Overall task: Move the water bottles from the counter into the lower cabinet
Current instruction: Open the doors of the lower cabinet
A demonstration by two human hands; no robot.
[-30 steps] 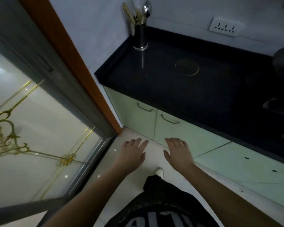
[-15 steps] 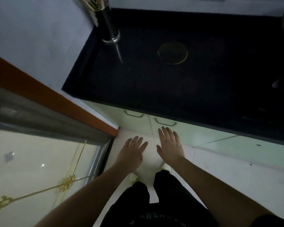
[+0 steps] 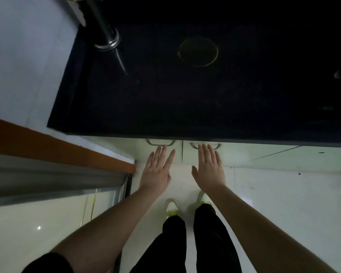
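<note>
Reaching forward, left hand stretching out flat, fingers straight, holding nothing, tips lying just below left cabinet handle. Right hand beside it, also extending flat and empty, fingertips overlapping right cabinet handle; contact unclear. Lower cabinet doors staying closed ahead of both. Dark counter lying beyond fingertips; steel utensil holder far left. Water bottles not showing.

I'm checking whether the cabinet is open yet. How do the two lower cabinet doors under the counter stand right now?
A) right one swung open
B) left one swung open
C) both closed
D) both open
C: both cabinet doors sit flush under the counter, with the left hand and right hand open, fingertips by the handles.
</note>
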